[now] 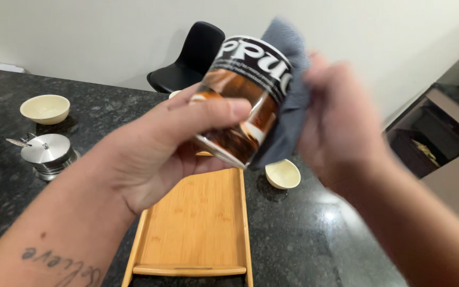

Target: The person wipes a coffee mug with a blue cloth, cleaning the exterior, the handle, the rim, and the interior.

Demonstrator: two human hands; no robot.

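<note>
Gripping a brown printed mug (243, 106) tilted above the wooden tray (197, 228), the left hand (160, 154) clamps it while the blurred right hand (341, 122) presses a grey cloth (288, 79) against its side, wiping seemingly midway.

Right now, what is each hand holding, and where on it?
The left hand grips the can around its side, thumb across the front. The blurred right hand presses a grey cloth against the can's far side.
</note>
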